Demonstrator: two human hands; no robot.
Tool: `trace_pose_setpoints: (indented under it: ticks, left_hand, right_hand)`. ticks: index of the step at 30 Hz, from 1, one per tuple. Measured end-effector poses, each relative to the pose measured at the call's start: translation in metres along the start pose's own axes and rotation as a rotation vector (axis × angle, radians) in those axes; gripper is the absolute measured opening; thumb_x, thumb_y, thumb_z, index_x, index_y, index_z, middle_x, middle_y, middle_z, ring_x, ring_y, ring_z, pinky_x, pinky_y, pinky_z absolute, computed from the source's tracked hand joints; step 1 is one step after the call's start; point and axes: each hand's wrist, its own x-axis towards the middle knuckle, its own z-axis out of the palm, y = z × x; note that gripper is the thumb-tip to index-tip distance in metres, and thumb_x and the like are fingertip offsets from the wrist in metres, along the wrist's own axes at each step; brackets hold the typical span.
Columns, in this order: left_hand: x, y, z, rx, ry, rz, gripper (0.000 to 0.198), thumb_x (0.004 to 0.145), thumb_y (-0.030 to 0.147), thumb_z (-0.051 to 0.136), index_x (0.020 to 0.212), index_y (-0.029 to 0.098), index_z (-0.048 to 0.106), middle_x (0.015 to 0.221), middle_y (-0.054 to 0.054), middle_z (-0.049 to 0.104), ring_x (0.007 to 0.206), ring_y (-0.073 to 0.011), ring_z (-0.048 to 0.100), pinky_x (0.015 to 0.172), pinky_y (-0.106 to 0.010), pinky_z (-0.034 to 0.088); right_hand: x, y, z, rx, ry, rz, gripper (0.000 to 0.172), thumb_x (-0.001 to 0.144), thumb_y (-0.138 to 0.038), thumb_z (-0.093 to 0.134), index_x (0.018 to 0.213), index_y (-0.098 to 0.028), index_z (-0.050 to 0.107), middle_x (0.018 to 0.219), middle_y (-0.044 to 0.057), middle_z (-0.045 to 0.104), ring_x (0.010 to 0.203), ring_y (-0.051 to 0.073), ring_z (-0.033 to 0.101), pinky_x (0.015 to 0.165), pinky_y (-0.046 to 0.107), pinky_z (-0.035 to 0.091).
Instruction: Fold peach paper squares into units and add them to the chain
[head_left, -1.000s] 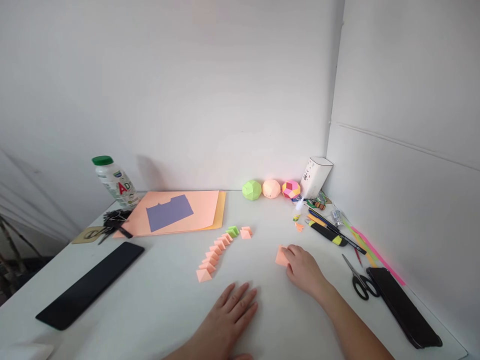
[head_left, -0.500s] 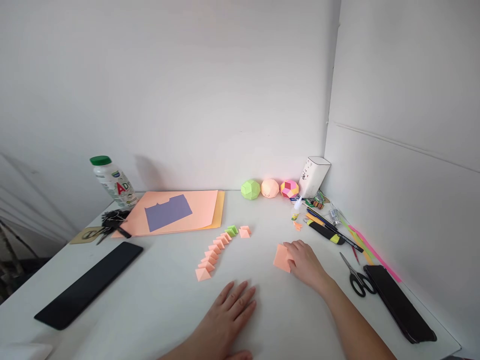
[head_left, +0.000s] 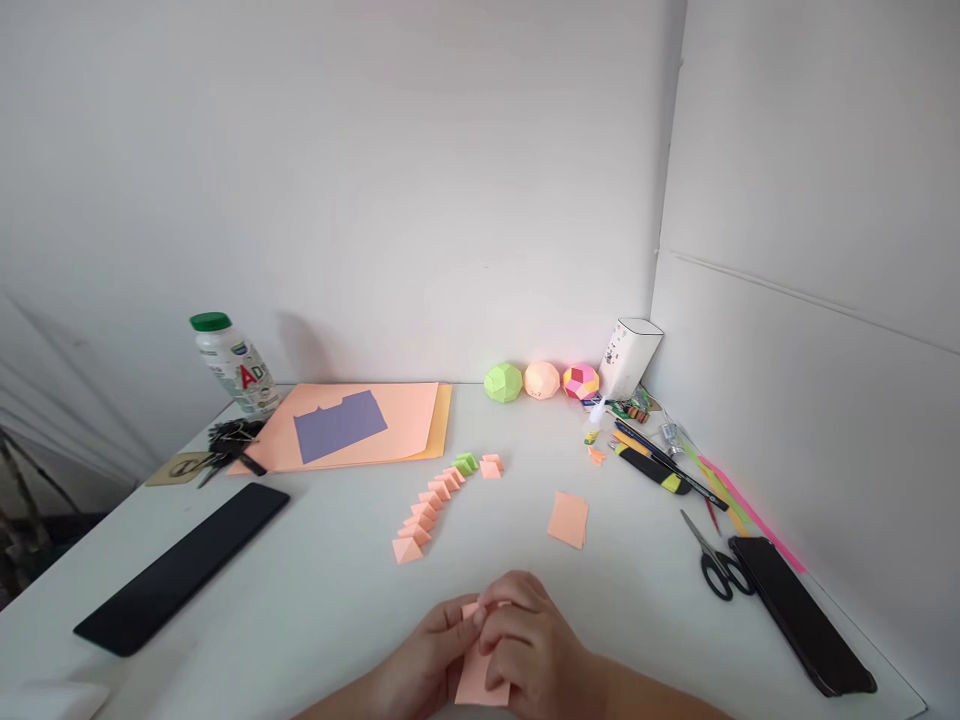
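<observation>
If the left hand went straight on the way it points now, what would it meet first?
Apart from the peach sheet in its grasp, the left hand would probably meet the right hand first, close ahead of it, though the depth between them is hard to judge.

This looks like a craft corner, with a white desk [head_left: 322, 580] by two walls [head_left: 450, 200]. Scissors [head_left: 709, 550], a glue bottle [head_left: 595, 424], paper sheets [head_left: 409, 415] and paper balls [head_left: 541, 380] show it.
</observation>
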Motion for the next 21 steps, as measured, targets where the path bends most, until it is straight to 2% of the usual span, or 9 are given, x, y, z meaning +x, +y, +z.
trace_pose_setpoints:
  ticks: [2,4,6,8,10,12,14,17,21]
  left_hand:
    - [0.001,0.002,0.001,-0.034,0.08,0.034,0.02,0.081,0.032,0.063,0.078,0.012,0.064,0.07,-0.005,0.062,0.065,-0.0148,0.058,0.062,-0.024,0.044]
    - [0.002,0.006,0.001,-0.03,0.157,0.063,0.022,0.083,0.034,0.059,0.082,0.012,0.063,0.074,-0.008,0.065,0.067,-0.0171,0.06,0.064,-0.027,0.045]
    - [0.003,0.009,-0.001,0.006,0.203,0.068,0.027,0.084,0.039,0.056,0.08,0.012,0.06,0.074,-0.01,0.067,0.067,-0.019,0.062,0.065,-0.029,0.046]
    - [0.003,0.011,-0.001,0.046,0.219,0.052,0.029,0.083,0.041,0.056,0.077,0.013,0.058,0.072,-0.011,0.067,0.067,-0.0203,0.063,0.065,-0.03,0.046]
    - [0.003,0.011,-0.001,0.058,0.221,0.038,0.028,0.082,0.042,0.058,0.078,0.013,0.057,0.071,-0.01,0.067,0.069,-0.0215,0.063,0.066,-0.031,0.047]
    - [0.003,0.01,0.0,0.052,0.231,0.03,0.028,0.08,0.042,0.06,0.078,0.014,0.056,0.069,-0.009,0.066,0.069,-0.0219,0.064,0.065,-0.031,0.047]
    - [0.003,0.01,0.002,0.042,0.24,0.042,0.029,0.079,0.043,0.06,0.077,0.014,0.055,0.066,-0.008,0.065,0.067,-0.0216,0.064,0.063,-0.03,0.046]
    - [0.002,0.011,0.004,0.031,0.228,0.038,0.029,0.079,0.042,0.062,0.074,0.015,0.053,0.064,-0.006,0.063,0.065,-0.0213,0.064,0.062,-0.03,0.046]
    - [0.002,0.012,0.004,0.034,0.245,0.019,0.028,0.078,0.042,0.062,0.075,0.015,0.053,0.064,-0.005,0.063,0.066,-0.0218,0.064,0.063,-0.031,0.046]
  right_hand:
    - [0.001,0.005,-0.004,-0.004,-0.072,0.014,0.019,0.078,-0.03,0.063,0.064,-0.019,0.057,0.09,0.006,0.062,0.106,0.023,0.05,0.088,0.036,0.043]
    - [0.005,0.026,-0.028,0.033,-0.174,0.067,0.023,0.076,-0.042,0.064,0.079,-0.019,0.063,0.111,0.009,0.059,0.106,0.023,0.053,0.088,0.035,0.045]
    - [0.01,0.061,-0.066,-0.079,-0.094,0.394,0.019,0.083,-0.036,0.055,0.086,-0.02,0.064,0.1,0.007,0.065,0.09,0.018,0.061,0.078,0.028,0.05]
    - [0.011,0.106,-0.111,-0.474,0.035,0.838,0.018,0.087,-0.029,0.048,0.09,-0.021,0.064,0.092,0.004,0.067,0.082,0.017,0.062,0.071,0.025,0.05]
    - [0.004,0.149,-0.148,-0.631,0.094,0.982,0.02,0.085,-0.018,0.047,0.095,-0.015,0.064,0.099,0.012,0.066,0.092,0.023,0.06,0.077,0.032,0.047]
    - [-0.01,0.178,-0.171,-0.717,0.091,1.076,0.021,0.082,-0.012,0.047,0.093,-0.009,0.064,0.095,0.017,0.066,0.092,0.028,0.059,0.076,0.036,0.045]
    - [-0.029,0.192,-0.177,-0.761,0.061,1.124,0.021,0.08,-0.009,0.048,0.092,-0.008,0.065,0.092,0.018,0.066,0.089,0.029,0.059,0.076,0.036,0.044]
    - [-0.053,0.195,-0.173,-0.797,0.012,1.129,0.021,0.082,-0.01,0.047,0.091,-0.01,0.065,0.097,0.014,0.066,0.093,0.025,0.058,0.081,0.031,0.042]
    - [-0.06,0.196,-0.175,-0.828,-0.059,1.154,0.022,0.086,-0.013,0.044,0.093,-0.012,0.065,0.096,0.009,0.067,0.089,0.02,0.06,0.076,0.025,0.043]
